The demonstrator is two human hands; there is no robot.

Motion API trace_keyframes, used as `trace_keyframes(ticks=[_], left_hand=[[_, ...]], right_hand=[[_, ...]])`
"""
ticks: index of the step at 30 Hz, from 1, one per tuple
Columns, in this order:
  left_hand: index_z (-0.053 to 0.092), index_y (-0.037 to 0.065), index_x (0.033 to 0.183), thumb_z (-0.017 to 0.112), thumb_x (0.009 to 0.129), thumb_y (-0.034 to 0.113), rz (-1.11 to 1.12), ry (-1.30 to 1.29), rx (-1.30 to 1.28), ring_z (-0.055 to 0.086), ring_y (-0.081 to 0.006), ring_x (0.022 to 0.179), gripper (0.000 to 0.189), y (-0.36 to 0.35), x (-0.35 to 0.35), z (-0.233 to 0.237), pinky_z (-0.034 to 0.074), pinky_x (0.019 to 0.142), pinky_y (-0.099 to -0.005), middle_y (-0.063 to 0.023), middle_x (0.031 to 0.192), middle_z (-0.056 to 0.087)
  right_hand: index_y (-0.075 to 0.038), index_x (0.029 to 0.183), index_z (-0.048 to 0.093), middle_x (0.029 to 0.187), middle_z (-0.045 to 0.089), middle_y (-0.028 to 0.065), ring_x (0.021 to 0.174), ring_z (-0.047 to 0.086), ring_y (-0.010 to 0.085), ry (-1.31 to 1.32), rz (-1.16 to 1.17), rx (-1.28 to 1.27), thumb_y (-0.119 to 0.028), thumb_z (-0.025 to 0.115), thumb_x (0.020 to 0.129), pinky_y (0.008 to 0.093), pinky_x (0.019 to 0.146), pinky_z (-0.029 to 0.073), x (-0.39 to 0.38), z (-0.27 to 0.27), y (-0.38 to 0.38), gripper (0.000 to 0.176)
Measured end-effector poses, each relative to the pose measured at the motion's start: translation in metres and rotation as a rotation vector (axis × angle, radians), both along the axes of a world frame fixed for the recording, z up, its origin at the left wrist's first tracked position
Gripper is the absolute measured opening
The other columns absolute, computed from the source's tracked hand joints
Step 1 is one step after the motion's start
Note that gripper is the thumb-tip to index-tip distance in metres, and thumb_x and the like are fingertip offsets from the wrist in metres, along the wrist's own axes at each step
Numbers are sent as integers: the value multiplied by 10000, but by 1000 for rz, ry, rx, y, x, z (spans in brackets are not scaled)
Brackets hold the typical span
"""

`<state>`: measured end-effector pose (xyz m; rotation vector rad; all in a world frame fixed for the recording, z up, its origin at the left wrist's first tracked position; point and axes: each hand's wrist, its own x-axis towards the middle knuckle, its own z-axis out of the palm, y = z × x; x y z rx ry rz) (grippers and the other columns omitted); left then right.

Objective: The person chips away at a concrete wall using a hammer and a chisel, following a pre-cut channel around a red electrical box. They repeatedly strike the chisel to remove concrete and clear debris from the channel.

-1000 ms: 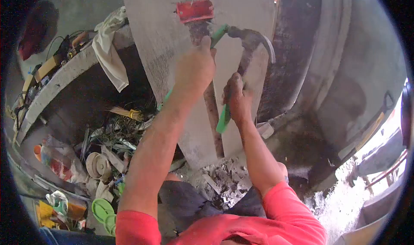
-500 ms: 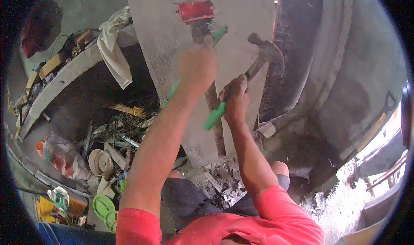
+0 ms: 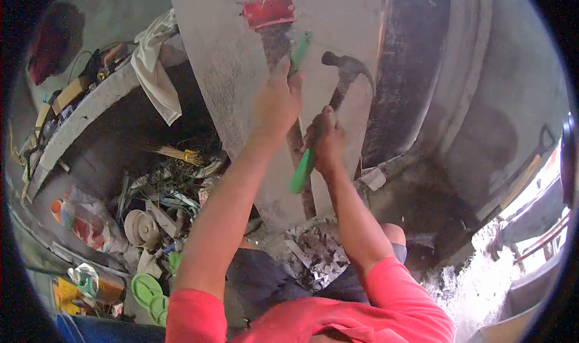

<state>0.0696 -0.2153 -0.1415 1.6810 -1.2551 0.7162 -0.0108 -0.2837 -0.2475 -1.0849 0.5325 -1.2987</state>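
My left hand [image 3: 277,101] is closed around a slim green chisel [image 3: 301,50], whose upper end sticks out above the fist. Its other end is hidden behind my hand and forearm. In my right hand [image 3: 329,141] is a claw hammer [image 3: 347,68] with a green grip, gripped partway along the handle. The hammer's head points up, to the right of the chisel and apart from it. Behind both hands stands a grey plastered panel [image 3: 229,71]. A red electrical box [image 3: 268,12] is set in it, with a rough vertical groove [image 3: 277,44] running down below.
Broken rubble [image 3: 316,255] lies at the panel's foot between my knees. On the left are a curved concrete ledge [image 3: 90,120] with tools, a hanging white cloth [image 3: 155,77], a straw broom [image 3: 178,154], scattered debris and green slippers [image 3: 146,290]. A shovel [image 3: 531,168] leans at right.
The hammer has swung left and turned more upright, its head now nearer the chisel. My left hand has shifted slightly, and the chisel stands steeper.
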Motion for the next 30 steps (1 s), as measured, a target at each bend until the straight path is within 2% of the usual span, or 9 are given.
trace_keyframes(ticks=[2,5,10,12,16,21,23,24,30], left_hand=[[516,63,1332,589,938,275,-70,-71,-64,678,-429,799,453,-3,11,2,541,685,-513,-226,1005,687],[527,65,1300,583,947,295,-88,-185,-88,676,-435,769,425,2,24,10,537,672,-520,-215,929,694],[549,73,1198,587,944,290,57,-209,83,680,-412,704,336,10,32,16,543,617,-504,-168,764,689],[540,74,1129,590,944,304,186,-388,273,676,-394,666,299,19,43,18,544,577,-494,-160,737,680],[555,68,1060,581,954,322,46,-562,194,670,-387,647,277,35,42,38,551,575,-485,-165,723,677],[575,51,946,551,980,359,-208,-362,61,654,-412,660,311,41,40,47,510,568,-522,-191,728,670],[571,49,949,539,984,368,-201,-299,99,653,-419,677,322,45,29,45,503,577,-528,-199,728,667],[567,47,952,528,988,376,-199,-236,143,651,-427,695,333,45,24,44,495,585,-534,-207,728,663],[572,45,1007,530,980,365,-225,-100,129,652,-440,726,324,26,16,44,498,640,-550,-220,760,668]], right_hand=[[-116,825,534,633,513,18,492,484,161,-12,-9,-48,-529,501,983,332,447,414,-9,-11,6,444],[-110,869,558,650,523,20,500,486,163,-156,23,166,-538,456,997,328,458,420,-28,-3,21,459],[-67,926,589,705,569,32,579,548,144,-4,12,-180,-535,446,1004,302,521,454,-63,-10,16,496],[-52,941,602,711,582,28,589,560,129,79,-50,-271,-547,460,996,298,526,463,-72,-11,13,518],[-53,910,563,701,569,33,579,539,116,93,3,-387,-507,466,1007,280,513,442,-83,-8,17,474],[-56,900,534,703,541,31,570,515,119,178,-74,-422,-537,490,992,274,505,424,-96,22,32,492],[-58,910,527,707,529,28,547,502,117,156,-21,-411,-536,508,984,276,494,419,-108,35,39,484],[-47,966,561,667,524,-3,541,506,81,122,-20,-479,-388,486,1016,260,478,392,-114,36,38,352],[-42,988,556,701,533,13,549,505,88,149,-83,-508,-464,536,986,254,483,409,-138,50,48,423]])
